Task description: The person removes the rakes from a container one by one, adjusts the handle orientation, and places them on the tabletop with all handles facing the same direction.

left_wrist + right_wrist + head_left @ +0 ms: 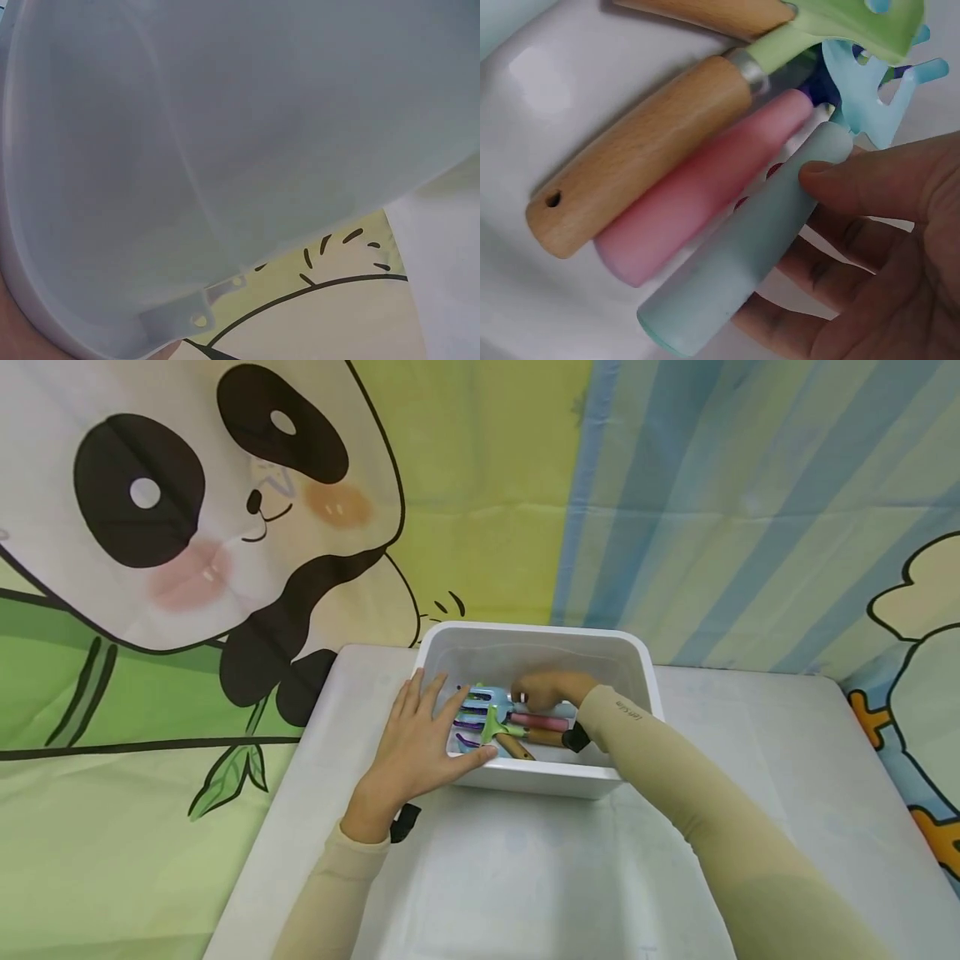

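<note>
A white plastic bin [536, 781] holds several small garden tools. Inside it my right hand [551, 687] grips a light blue hand fork [739, 247] by its handle, thumb on top and fingers beneath. The fork's pronged head [486, 700] points left. Beside that handle lies a pink-handled tool [705, 199], then a green-headed tool with a wooden handle [645, 154]. My left hand [420, 739] rests on the bin's left front corner, fingers spread and straight over the rim. In the left wrist view the bin's side wall [247, 135] fills most of the picture.
The bin stands on a white-covered table [525, 877], near its back edge. Behind hangs a printed curtain [480, 510] with a panda. Another wooden handle [712, 15] lies among the tools. Purple prongs [468, 742] show near the bin's left wall.
</note>
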A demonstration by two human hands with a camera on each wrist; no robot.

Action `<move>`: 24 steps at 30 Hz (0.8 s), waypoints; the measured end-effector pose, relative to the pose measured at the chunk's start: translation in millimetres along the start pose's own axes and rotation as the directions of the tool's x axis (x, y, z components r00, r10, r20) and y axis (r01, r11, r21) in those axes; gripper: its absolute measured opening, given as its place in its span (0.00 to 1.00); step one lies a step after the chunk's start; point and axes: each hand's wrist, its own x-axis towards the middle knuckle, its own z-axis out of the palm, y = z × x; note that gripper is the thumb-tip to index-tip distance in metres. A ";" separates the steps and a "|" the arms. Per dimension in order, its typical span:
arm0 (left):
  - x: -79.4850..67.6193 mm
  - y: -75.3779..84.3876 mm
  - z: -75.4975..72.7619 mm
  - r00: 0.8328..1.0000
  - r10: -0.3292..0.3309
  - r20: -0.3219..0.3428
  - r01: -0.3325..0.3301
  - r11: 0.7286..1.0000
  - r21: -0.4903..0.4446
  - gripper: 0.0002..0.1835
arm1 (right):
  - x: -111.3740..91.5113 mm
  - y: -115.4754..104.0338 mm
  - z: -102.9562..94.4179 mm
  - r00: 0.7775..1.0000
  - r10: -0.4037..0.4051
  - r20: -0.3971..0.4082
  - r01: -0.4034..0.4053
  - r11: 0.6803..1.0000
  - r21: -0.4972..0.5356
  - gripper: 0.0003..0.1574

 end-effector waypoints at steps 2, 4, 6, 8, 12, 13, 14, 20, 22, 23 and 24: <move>-0.4 -0.1 -0.2 1.000 0.001 -0.003 -0.001 1.000 0.006 0.54 | -1.7 -2.1 -2.0 1.000 -0.016 -0.011 0.016 1.000 -0.005 0.21; -0.6 -0.1 -0.4 1.000 0.002 -0.004 -0.002 1.000 0.009 0.54 | -3.6 -4.2 -4.4 0.999 -0.027 -0.020 0.027 1.000 -0.009 0.21; -0.6 0.2 -0.3 1.000 0.002 -0.001 -0.002 1.000 0.008 0.54 | -5.5 -6.1 -7.3 0.999 -0.038 -0.025 0.038 0.999 -0.008 0.21; -0.1 0.3 0.1 1.000 0.002 0.001 -0.002 1.000 0.005 0.54 | -8.1 -7.8 -10.2 0.999 -0.036 -0.027 0.036 0.999 -0.005 0.21; 1.0 -0.4 1.3 1.000 0.004 0.001 -0.004 1.000 0.007 0.54 | -14.4 -10.5 -15.2 0.999 -0.026 -0.040 0.026 1.000 -0.016 0.22; 1.1 -0.6 1.3 1.000 0.005 0.001 -0.005 1.000 0.010 0.54 | -15.7 -11.0 -16.2 0.999 -0.027 -0.046 0.026 0.999 -0.021 0.23; 1.1 -0.6 1.4 1.000 0.005 0.000 -0.005 1.000 0.013 0.54 | -16.9 -11.5 -17.0 0.998 -0.028 -0.052 0.027 0.999 -0.026 0.23; -0.1 0.2 0.6 1.000 0.005 0.002 -0.005 1.000 0.018 0.54 | -23.7 -13.0 -21.3 0.998 0.000 -0.066 0.000 1.000 0.002 0.25; -0.3 0.3 0.1 1.000 -0.001 0.007 0.001 1.000 0.011 0.54 | -26.4 -12.6 -22.9 0.998 0.015 -0.064 -0.013 1.000 0.023 0.25; -0.3 0.4 -0.2 1.000 -0.003 0.009 0.003 1.000 0.007 0.54 | -28.0 -12.3 -23.9 0.998 0.022 -0.061 -0.020 0.999 0.039 0.25; -0.4 0.2 -0.3 1.000 -0.007 0.010 0.006 1.000 0.007 0.54 | -29.3 -11.8 -24.9 0.998 0.030 -0.055 -0.027 0.998 0.060 0.25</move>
